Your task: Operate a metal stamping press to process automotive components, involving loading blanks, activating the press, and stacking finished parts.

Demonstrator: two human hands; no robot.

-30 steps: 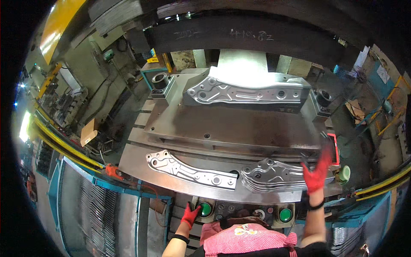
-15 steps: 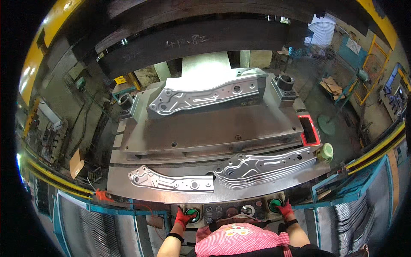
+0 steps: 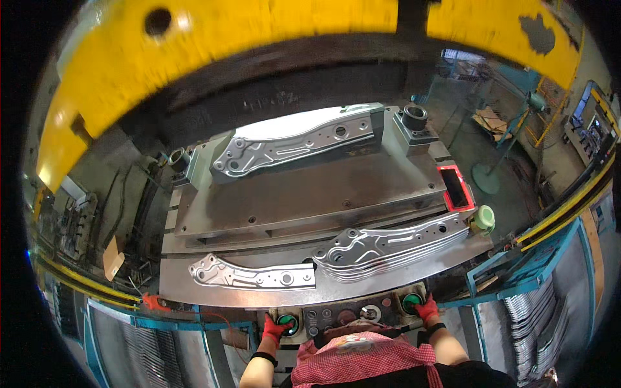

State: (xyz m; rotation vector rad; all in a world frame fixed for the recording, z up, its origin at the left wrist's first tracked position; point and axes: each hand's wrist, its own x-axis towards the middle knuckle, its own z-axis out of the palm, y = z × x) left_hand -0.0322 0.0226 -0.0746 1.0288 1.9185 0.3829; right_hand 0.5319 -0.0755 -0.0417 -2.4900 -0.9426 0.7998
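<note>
My left hand (image 3: 274,328), in a red glove, rests at the left green push button (image 3: 287,324) of the control panel, fingers apart and thumb reaching onto the button. In a matching red glove, my right hand (image 3: 427,310) is at the right green push button (image 3: 412,303) in the same way. Neither hand holds anything. Beyond them, a stamped metal bracket (image 3: 259,275) lies flat on the press table (image 3: 174,284). To its right is a stack of similar brackets (image 3: 394,249). Another bracket (image 3: 297,146) sits on the die further back.
A dark press ram (image 3: 259,84) hangs over the die, with a yellow beam (image 3: 291,19) in front. A red-framed phone (image 3: 457,189) and a pale green-lidded container (image 3: 482,220) stand at the table's right. Racks of metal parts (image 3: 527,336) flank me.
The dark ram has come down closer to the die, and the yellow beam now fills the top of the view. Both hands stay at the green buttons. The view has shifted slightly.
</note>
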